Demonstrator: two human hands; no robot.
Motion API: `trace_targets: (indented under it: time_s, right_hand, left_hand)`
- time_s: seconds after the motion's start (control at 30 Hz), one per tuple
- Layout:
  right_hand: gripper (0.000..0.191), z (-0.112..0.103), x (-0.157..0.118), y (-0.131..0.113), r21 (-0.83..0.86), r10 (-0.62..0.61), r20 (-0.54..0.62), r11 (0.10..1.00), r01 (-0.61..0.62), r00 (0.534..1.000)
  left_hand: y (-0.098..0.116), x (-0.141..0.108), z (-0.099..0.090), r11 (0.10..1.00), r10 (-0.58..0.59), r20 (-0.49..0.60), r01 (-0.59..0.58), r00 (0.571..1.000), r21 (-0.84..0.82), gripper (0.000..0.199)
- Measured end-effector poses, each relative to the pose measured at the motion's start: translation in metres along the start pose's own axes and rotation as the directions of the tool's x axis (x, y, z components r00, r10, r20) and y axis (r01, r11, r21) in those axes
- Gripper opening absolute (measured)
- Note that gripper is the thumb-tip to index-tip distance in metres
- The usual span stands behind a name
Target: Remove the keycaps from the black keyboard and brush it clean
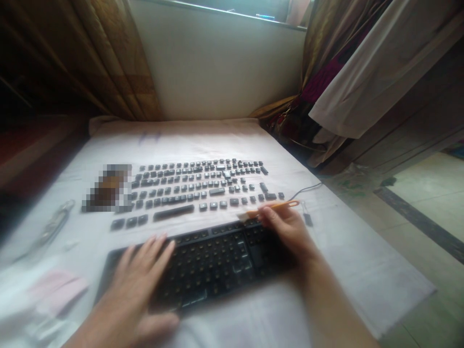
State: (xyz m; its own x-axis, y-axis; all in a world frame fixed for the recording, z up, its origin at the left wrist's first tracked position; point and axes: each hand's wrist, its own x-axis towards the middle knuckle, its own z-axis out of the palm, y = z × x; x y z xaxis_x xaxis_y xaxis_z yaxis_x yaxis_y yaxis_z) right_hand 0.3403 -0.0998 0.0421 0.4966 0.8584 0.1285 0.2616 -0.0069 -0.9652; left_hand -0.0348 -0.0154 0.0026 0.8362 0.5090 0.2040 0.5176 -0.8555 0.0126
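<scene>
A black keyboard [208, 263] with its keycaps off lies tilted slightly on the white cloth in front of me. My left hand [143, 278] rests flat across its left end, fingers spread. Above the keyboard's upper right part, my right hand [286, 229] grips a small brush [281, 206] with an orange handle. The pale bristles of the brush point left, at the keyboard's back edge; whether they touch it I cannot tell. Behind the keyboard, loose black keycaps [177, 199] are laid out in rows, among them a long space bar [174, 212].
The cloth-covered table [362, 285] ends at the right above a tiled floor. A blurred-out rectangular object [108, 188], a power strip with a cord [54, 224] and a pink cloth [60, 290] lie at the left. A thin cable [306, 187] runs off right. Curtains [119, 63] hang behind.
</scene>
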Motion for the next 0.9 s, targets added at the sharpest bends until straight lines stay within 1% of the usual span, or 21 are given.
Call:
trace_targets:
  time_s: [0.07,0.13,0.2,0.27,0.33,0.47,0.53,0.67,0.77,0.9]
  right_hand:
    - [0.045,-0.002,0.0,-0.001,0.006,0.0,-0.045,1.0,0.0,0.999]
    - [0.046,-0.004,0.0,-0.002,-0.023,-0.001,-0.066,1.0,-0.001,0.998]
    - [0.048,-0.006,0.001,-0.002,-0.053,0.0,-0.056,0.999,-0.003,0.998]
    - [0.048,-0.005,0.002,-0.002,-0.071,0.008,-0.031,0.997,-0.01,0.999]
    - [0.048,-0.002,0.002,-0.001,-0.072,0.014,-0.018,0.997,-0.016,1.0]
    - [0.049,0.006,0.002,0.002,-0.053,0.012,-0.028,0.999,-0.013,1.0]
    - [0.049,0.006,0.002,0.004,-0.045,0.009,-0.048,0.999,-0.011,0.999]
    - [0.046,0.001,0.002,0.006,-0.055,-0.021,-0.114,0.998,0.015,0.993]
    - [0.043,-0.002,0.002,0.005,-0.085,-0.025,-0.076,0.996,0.018,0.997]
    - [0.039,0.002,0.0,0.003,-0.1,-0.022,-0.034,0.995,0.018,0.999]
  left_hand:
    - [-0.001,0.0,-0.001,1.0,0.007,0.023,-0.007,1.0,-0.004,0.119]
    - [-0.002,0.0,-0.001,1.0,0.004,0.018,-0.004,1.0,-0.018,0.119]
    - [-0.001,0.001,0.0,1.0,-0.007,-0.012,0.007,1.0,-0.024,0.12]
    - [-0.001,0.001,0.0,1.0,-0.004,-0.012,0.004,1.0,-0.017,0.119]
    - [-0.001,0.001,0.0,1.0,0.005,0.015,-0.005,1.0,-0.01,0.119]
    - [-0.003,0.0,-0.002,1.0,-0.016,0.057,0.018,0.998,-0.022,0.118]
    - [-0.004,0.0,-0.002,0.999,-0.018,0.082,0.02,0.996,-0.03,0.116]
    - [-0.006,-0.002,0.001,1.0,-0.012,0.068,0.014,0.998,-0.025,0.117]
    - [-0.007,-0.003,0.002,0.999,0.0,0.081,0.004,0.997,-0.043,0.116]
    - [-0.008,-0.004,0.001,0.997,-0.034,0.127,0.042,0.991,-0.059,0.115]
